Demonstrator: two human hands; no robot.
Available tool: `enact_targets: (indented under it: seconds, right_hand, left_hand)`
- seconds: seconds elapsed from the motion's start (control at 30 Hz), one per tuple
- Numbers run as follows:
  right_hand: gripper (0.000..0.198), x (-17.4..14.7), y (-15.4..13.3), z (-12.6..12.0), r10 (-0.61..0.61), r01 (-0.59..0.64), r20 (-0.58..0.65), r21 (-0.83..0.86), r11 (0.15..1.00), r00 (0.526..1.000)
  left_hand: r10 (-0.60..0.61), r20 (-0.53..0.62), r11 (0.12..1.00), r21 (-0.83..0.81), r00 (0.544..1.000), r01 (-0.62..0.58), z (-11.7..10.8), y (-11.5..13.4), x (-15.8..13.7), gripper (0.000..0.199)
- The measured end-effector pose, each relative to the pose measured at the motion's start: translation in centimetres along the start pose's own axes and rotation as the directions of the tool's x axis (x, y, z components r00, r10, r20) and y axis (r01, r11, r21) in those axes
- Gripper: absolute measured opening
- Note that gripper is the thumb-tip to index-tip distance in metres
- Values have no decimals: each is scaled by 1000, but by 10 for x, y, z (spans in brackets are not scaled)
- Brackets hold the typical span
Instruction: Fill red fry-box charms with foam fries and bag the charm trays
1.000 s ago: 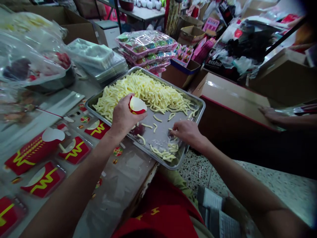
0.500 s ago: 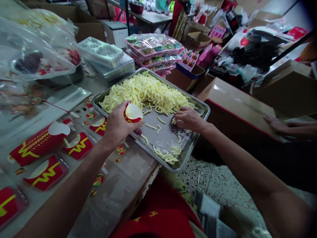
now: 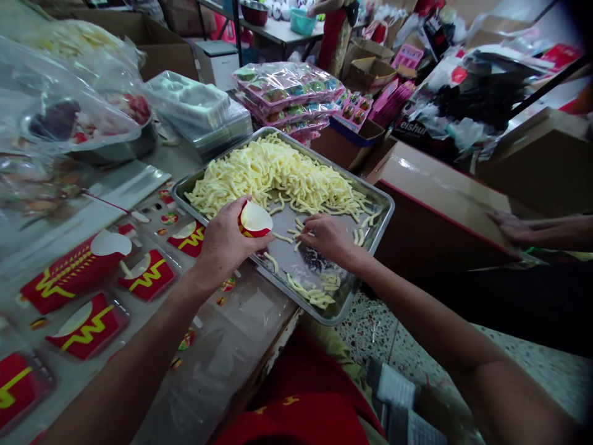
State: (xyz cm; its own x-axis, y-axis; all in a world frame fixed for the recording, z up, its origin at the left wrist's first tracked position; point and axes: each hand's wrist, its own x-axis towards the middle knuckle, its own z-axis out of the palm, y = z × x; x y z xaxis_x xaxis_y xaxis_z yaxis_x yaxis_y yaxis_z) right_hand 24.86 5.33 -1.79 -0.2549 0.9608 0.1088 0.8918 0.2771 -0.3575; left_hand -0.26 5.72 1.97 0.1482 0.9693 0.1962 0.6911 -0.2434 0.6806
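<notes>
My left hand (image 3: 225,241) is wrapped round a small red fry carton (image 3: 255,221) with a white inside, held tilted over the near left edge of a metal tray (image 3: 388,209). Along the far side of the tray lies a heap of pale yellow toy-like french fries (image 3: 278,165). My right hand (image 3: 330,240) is low over the tray's middle, its fingertips pinched together at a few loose fries. How many it grips is hidden by the fingers. A small group of fries (image 3: 312,292) lies in the tray's near corner.
Flat red cartons with yellow zigzags (image 3: 88,324) lie on the plastic-covered table to the left. Behind the tray are clear plastic trays (image 3: 189,102) and wrapped pink packs (image 3: 287,89). At right, another person's hand (image 3: 509,227) touches a cardboard box (image 3: 445,179).
My right hand has moved left across the tray, from its right side to the loose fries near the carton. My left hand and the carton have shifted slightly right and down.
</notes>
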Motion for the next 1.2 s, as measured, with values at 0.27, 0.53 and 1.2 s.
enact_targets:
  seconds: [0.27,0.53,1.2]
  right_hand:
    - [19,-7,-12,5,64,-65,-9,-184,981,998]
    - [11,9,-4,13,230,-232,-33,-85,969,973]
    - [30,18,-131,14,-339,301,10,436,848,941]
  left_hand:
    - [24,77,998,51,997,-28,-2,7,-1,84]
    - [94,274,993,48,957,-111,14,1,1,93]
    - [-126,-162,991,-56,979,118,-8,-29,-64,83]
